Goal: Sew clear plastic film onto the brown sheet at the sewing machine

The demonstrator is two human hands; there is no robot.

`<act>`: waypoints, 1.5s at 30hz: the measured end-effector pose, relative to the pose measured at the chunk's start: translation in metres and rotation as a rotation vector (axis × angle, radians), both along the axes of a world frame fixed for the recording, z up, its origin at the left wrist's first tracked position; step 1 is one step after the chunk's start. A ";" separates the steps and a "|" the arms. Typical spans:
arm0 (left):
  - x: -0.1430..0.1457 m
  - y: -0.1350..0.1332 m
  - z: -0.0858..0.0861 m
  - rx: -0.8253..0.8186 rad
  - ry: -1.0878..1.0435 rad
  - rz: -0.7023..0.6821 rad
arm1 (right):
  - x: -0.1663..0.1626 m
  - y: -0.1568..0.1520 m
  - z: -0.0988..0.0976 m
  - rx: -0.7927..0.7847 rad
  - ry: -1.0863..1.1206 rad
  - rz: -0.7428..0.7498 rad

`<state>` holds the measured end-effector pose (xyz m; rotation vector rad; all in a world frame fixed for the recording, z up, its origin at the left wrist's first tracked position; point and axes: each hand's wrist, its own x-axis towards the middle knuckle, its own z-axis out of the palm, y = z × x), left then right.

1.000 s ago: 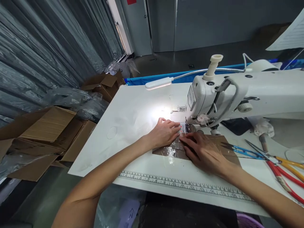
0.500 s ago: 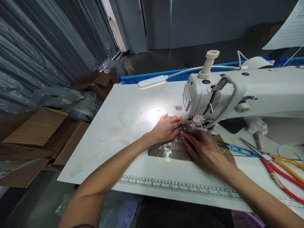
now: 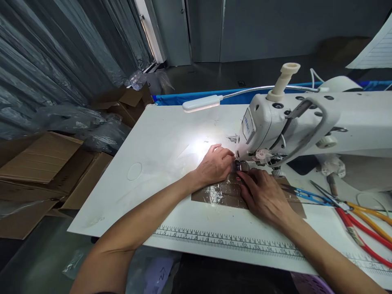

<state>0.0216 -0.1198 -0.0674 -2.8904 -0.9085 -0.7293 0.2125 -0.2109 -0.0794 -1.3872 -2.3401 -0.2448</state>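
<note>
A brown glossy piece of material (image 3: 222, 192) lies flat on the white table (image 3: 165, 151) under the head of a white sewing machine (image 3: 306, 122). My left hand (image 3: 216, 164) rests on the piece's far left edge, fingertips right at the presser foot (image 3: 241, 165). My right hand (image 3: 265, 194) lies palm down on the piece, its fingertips touching the same spot from the near side. Both hands press the material rather than grip it.
A gooseneck lamp (image 3: 202, 103) shines on the table left of the needle. Blue thread snips (image 3: 309, 196) and red and yellow handled tools (image 3: 364, 224) lie at the right. A printed ruler (image 3: 226, 241) runs along the table's front edge. Cardboard boxes (image 3: 45, 163) stand at the left.
Both hands have slid with the brown piece toward the presser foot, and their fingertips now meet at it. The view has shifted slightly.
</note>
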 end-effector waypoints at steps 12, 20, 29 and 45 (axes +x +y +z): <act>-0.006 -0.003 0.005 0.025 0.107 -0.195 | -0.002 -0.002 0.000 0.008 -0.056 -0.045; -0.005 -0.002 0.006 -0.030 0.180 -0.157 | -0.009 -0.007 0.003 -0.009 -0.077 -0.109; -0.010 -0.006 0.047 -0.243 0.381 0.104 | 0.014 -0.015 -0.006 -0.135 0.114 0.021; -0.058 0.047 0.077 -0.310 0.143 0.197 | 0.027 -0.009 -0.016 -0.070 0.228 0.127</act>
